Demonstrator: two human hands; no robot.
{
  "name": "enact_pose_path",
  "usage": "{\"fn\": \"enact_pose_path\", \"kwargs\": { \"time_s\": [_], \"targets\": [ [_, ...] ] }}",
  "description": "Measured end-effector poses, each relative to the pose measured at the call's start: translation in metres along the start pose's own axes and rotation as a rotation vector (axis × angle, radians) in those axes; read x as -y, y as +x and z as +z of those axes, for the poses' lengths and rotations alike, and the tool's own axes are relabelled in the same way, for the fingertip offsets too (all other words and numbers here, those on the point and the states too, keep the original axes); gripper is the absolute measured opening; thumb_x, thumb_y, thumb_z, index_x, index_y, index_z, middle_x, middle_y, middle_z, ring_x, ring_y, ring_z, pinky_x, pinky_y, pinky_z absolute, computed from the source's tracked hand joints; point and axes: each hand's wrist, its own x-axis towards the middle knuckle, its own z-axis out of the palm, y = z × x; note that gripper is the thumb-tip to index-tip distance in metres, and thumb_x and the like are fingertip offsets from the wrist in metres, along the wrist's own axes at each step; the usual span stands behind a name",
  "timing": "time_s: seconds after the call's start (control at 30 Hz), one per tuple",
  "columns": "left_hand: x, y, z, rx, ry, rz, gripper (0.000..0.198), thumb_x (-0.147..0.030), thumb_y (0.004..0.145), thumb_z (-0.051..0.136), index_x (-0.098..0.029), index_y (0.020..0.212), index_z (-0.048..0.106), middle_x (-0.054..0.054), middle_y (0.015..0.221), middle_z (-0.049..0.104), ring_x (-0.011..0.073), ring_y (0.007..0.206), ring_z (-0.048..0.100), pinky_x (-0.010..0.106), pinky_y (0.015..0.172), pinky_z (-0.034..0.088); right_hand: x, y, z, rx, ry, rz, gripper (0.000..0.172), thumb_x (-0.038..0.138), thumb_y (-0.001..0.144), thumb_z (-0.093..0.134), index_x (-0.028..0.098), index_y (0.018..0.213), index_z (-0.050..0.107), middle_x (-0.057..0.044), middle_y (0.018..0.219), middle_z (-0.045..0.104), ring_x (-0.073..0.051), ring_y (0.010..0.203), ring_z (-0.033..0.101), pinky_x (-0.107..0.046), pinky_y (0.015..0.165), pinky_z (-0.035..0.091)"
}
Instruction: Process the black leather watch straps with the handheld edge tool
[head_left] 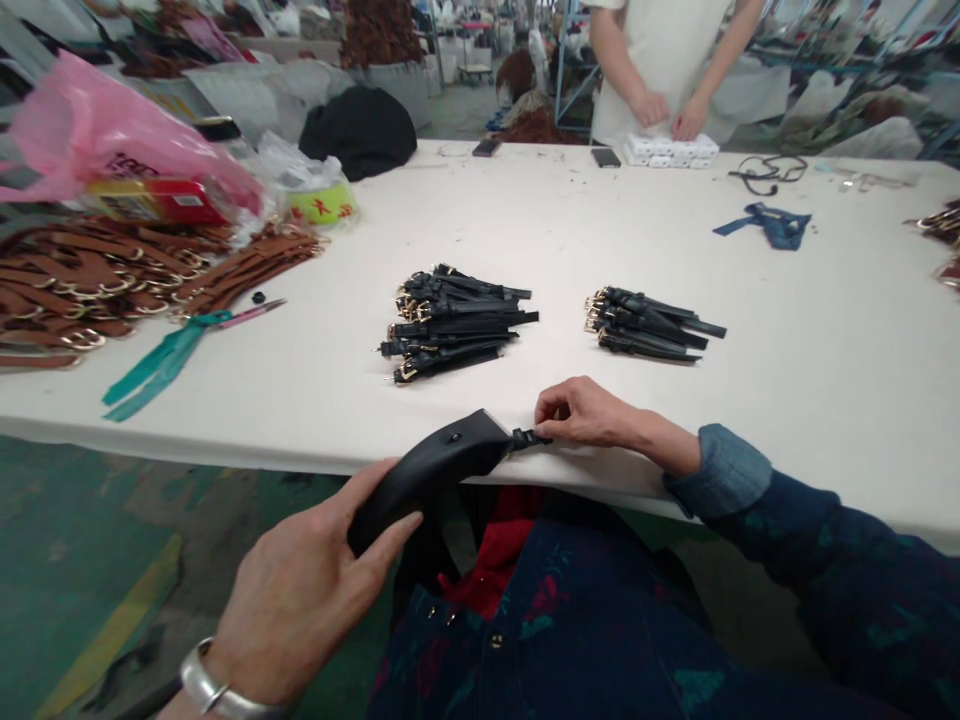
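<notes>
Factory floor, green-painted, runs under a long white worktable, with racks and sacks of stock behind it. From the head view, the person's left hand (300, 590), a silver bangle (206, 685) on its wrist, is closed around the wide part of a curved black leather strap (424, 480), fingers beneath and thumb along it. That strap hangs off the table's near edge (645, 490) above the lap, its narrow end reaching toward the right hand (589, 415). The right hand's fingertips (544, 408) curl down at that end and touch it, though whether they truly grip it cannot be told. Holding both ends seems to keep the strap taut and in reach.

Two bundles of black watch-style straps lie ahead: one (457, 325) larger, one (652, 325) smaller, too overlapped to count. Their buckles all point left, apparently to keep them sorted. Further left sits one heap of tan leather straps (97, 290) with gold-toned rings, beside one teal ribbon (161, 360) and one pink plastic bag (90, 130). Across the table, a co-worker's two hands (667, 112) rest on a white stack (671, 150), near two phones (486, 147).
</notes>
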Motion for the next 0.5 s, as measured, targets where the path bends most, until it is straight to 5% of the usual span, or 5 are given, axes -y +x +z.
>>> {"fn": "enact_pose_path", "kwargs": {
  "time_s": [0.37, 0.5],
  "targets": [
    [-0.03, 0.017, 0.005, 0.072, 0.119, 0.058, 0.051, -0.053, 0.084, 0.037, -0.034, 0.13, 0.044, 0.005, 0.084, 0.071, 0.0295, 0.077, 0.067, 0.034, 0.062, 0.044, -0.015, -0.025, -0.004, -0.114, -0.241, -0.104, 0.025, 0.023, 0.068, 0.069, 0.014, 0.091, 0.065, -0.004, 0.085, 0.061, -0.014, 0.073, 0.053, -0.025, 0.066, 0.038],
    [-0.022, 0.017, 0.006, 0.069, 0.066, 0.052, 0.05, -0.054, 0.084, 0.038, -0.035, 0.129, 0.046, 0.004, 0.077, 0.071, 0.0295, 0.069, 0.067, 0.035, 0.059, 0.043, -0.016, -0.028, -0.003, -0.113, -0.329, -0.108, 0.019, 0.021, 0.071, 0.068, 0.016, 0.09, 0.066, -0.004, 0.088, 0.059, -0.014, 0.076, 0.053, -0.026, 0.069, 0.039]
  ]
}}
